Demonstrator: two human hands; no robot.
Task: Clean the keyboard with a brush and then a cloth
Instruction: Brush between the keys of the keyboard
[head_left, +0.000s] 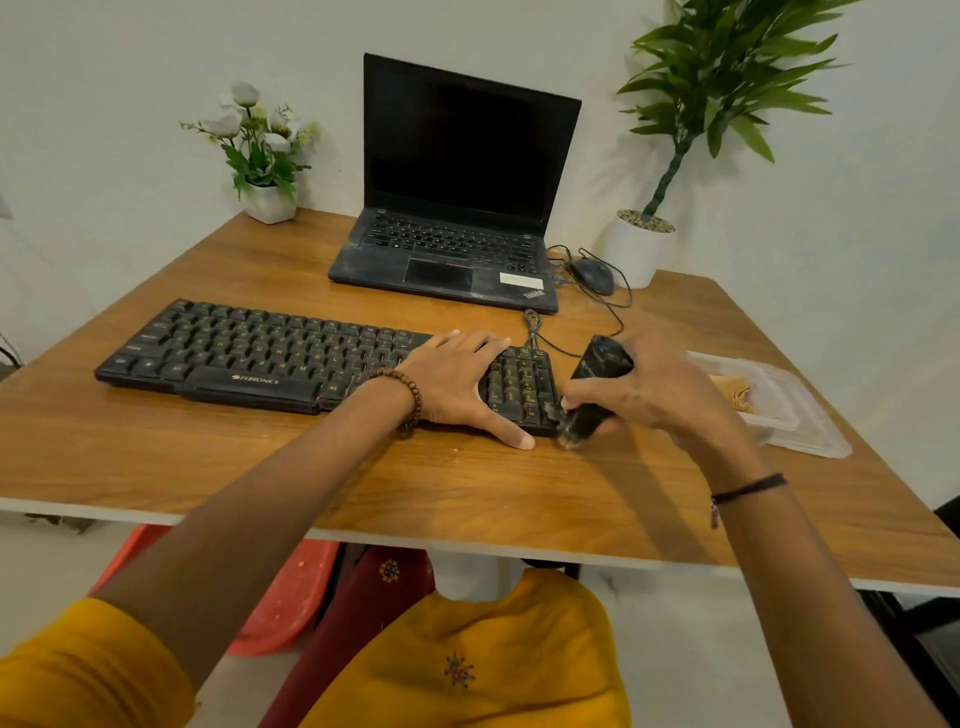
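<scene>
right hand (670, 389) wrapped round a black brush (597, 374), fingers and thumb curled on the body, brush tilted with bristles down; bristle tip meets the near right corner of the keyboard (249, 348), just down-left of the grip, beside the numpad; pale print on the brush body, too blurred to read; left hand (457, 379) lies flat just left of the grip, fingers straight, palm on the keys next to the numpad, thumb tip on the table (260, 457) at the keyboard's front edge, near the bristles; keyboard runs off leftward from the grip, "ZEBRONICS" in light letters on its front lip below the spacebar, "Alt" readable on one key; yellowish cloth (735, 395) sits just right of the grip inside a clear plastic container (810, 431); beyond the grip, open laptop (457, 171), screen dark, "ThinkPad" on the palm-rest corner, white sticker beside it, text unreadable; black mouse (592, 275) also beyond the grip, right of the laptop, cable looping toward the keyboard
</scene>
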